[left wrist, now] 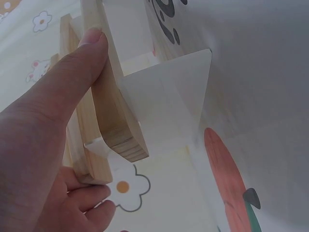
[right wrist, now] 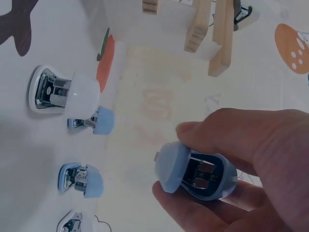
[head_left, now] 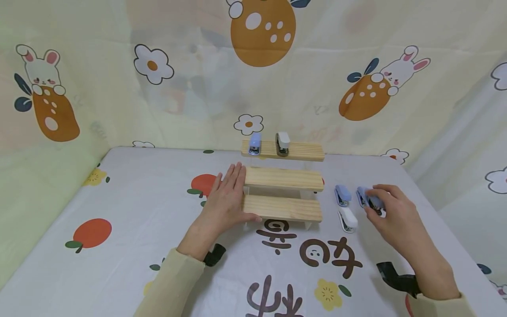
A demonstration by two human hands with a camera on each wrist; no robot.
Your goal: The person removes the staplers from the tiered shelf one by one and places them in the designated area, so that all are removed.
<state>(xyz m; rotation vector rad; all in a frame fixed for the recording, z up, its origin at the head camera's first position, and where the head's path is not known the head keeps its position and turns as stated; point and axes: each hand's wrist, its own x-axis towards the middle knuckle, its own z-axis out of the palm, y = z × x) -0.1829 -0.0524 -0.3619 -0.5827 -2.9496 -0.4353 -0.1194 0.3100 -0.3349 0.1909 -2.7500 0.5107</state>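
Observation:
My right hand (head_left: 396, 215) pinches a blue mini stapler (right wrist: 172, 164) between thumb and fingers, right of the others. Close by stand a blue stapler (head_left: 362, 197), another blue stapler (head_left: 342, 195) and a white stapler (head_left: 348, 219). At the left end of a stepped wooden rack (head_left: 283, 208), my left hand (head_left: 225, 202) holds the boards; its thumb lies on the front edge of the lowest board (left wrist: 116, 116), the fingers against the board ends. The rack's top board (head_left: 306, 152) carries a blue stapler (head_left: 255, 143) and a white stapler with a dark base (head_left: 282, 143).
The rack stands on clear side panels (left wrist: 166, 92). A printed cloth (head_left: 130, 273) covers the table, and a patterned curtain (head_left: 198, 101) hangs behind it. Partly cut off at the lower edge of the right wrist view is another pale stapler (right wrist: 75, 223).

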